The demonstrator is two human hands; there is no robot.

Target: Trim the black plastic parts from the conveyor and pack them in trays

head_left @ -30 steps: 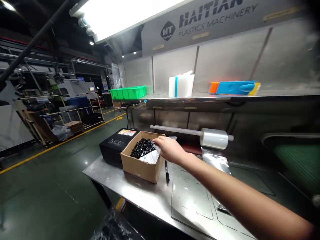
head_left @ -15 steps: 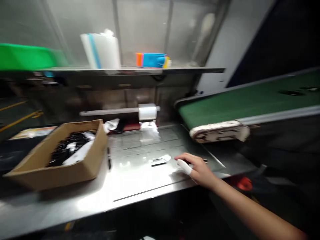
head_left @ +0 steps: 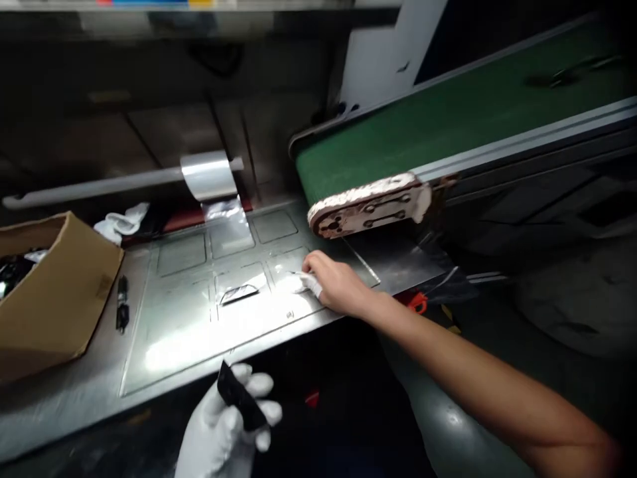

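Note:
My left hand point(head_left: 223, 421), in a white glove, grips a small flat black piece point(head_left: 241, 398) in front of the bench edge. Over the right part of the metal bench top is my right hand point(head_left: 333, 282), bare apart from a white cover on a finger. Its fingers are bent together; what they pinch, if anything, is too small to name. A dark-edged clear piece point(head_left: 239, 293) lies on the bench to the left of that hand. Behind it, a roll of clear film point(head_left: 209, 176) hangs on a white rod, its loose end on the bench.
At the left stands a cardboard box point(head_left: 74, 285) with dark items inside, a black pen point(head_left: 122, 304) beside it. A green conveyor belt point(head_left: 423, 126) rises at the right. An orange-red handle point(head_left: 417, 303) shows beyond the bench edge. White cloth point(head_left: 122, 222) lies behind the box.
The view has tilted down and shifted right. My left hand has come into view with the black piece. My right hand remains over the bench, its fingers bent.

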